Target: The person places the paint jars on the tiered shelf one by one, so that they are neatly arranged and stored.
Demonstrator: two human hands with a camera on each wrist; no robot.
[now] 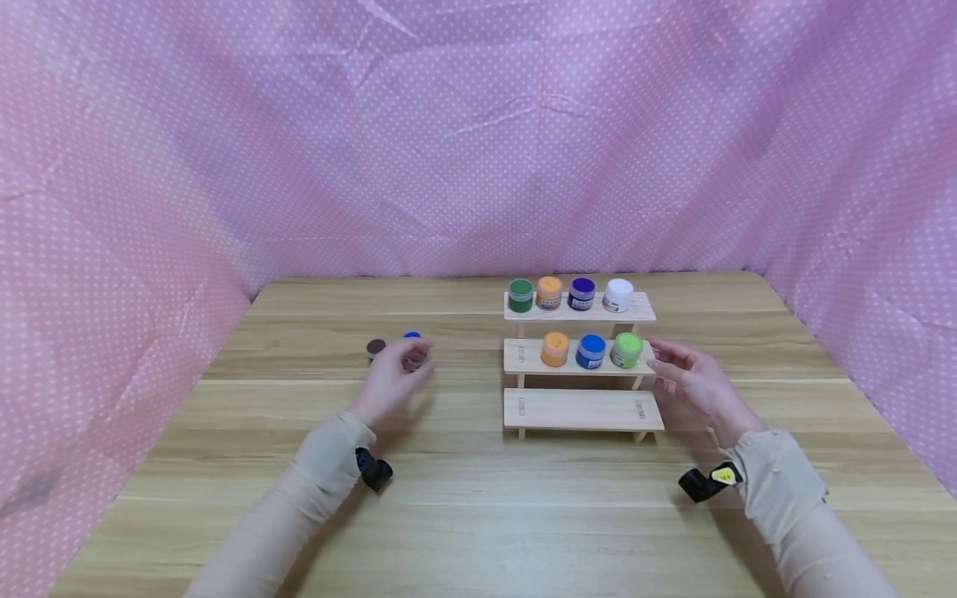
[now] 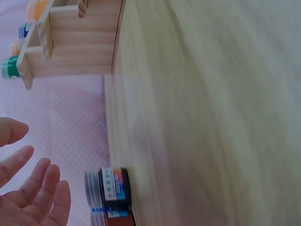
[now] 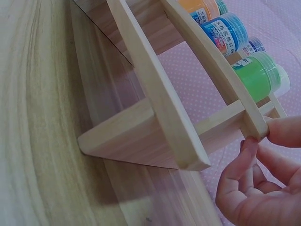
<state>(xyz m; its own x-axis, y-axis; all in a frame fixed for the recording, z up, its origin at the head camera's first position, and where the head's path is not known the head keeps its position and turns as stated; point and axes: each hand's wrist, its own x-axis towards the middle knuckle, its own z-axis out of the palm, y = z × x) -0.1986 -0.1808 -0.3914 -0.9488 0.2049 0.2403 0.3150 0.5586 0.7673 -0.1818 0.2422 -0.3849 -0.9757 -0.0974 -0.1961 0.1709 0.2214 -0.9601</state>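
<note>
My left hand [image 1: 390, 380] is over the left part of the table, beside a brown-lidded paint jar [image 1: 375, 348] and a blue-lidded jar [image 1: 412, 335] that the fingers partly cover. In the left wrist view its fingers are spread apart with nothing between them, near a dark paint jar [image 2: 115, 188] and a reddish-brown one [image 2: 120, 218]. With thumb and fingers, my right hand [image 1: 695, 380] pinches the right end of the middle step of a three-step wooden stand [image 1: 579, 409]. Closest to that hand on the step is a light green jar [image 1: 626, 350].
On the middle step also stand an orange jar [image 1: 555, 349] and a blue jar [image 1: 591, 351]. The top step bears a dark green jar [image 1: 521, 295], another orange jar [image 1: 549, 292], a purple jar [image 1: 581, 293] and a white jar [image 1: 618, 295]. Pink dotted cloth [image 1: 463, 149] hangs around the table.
</note>
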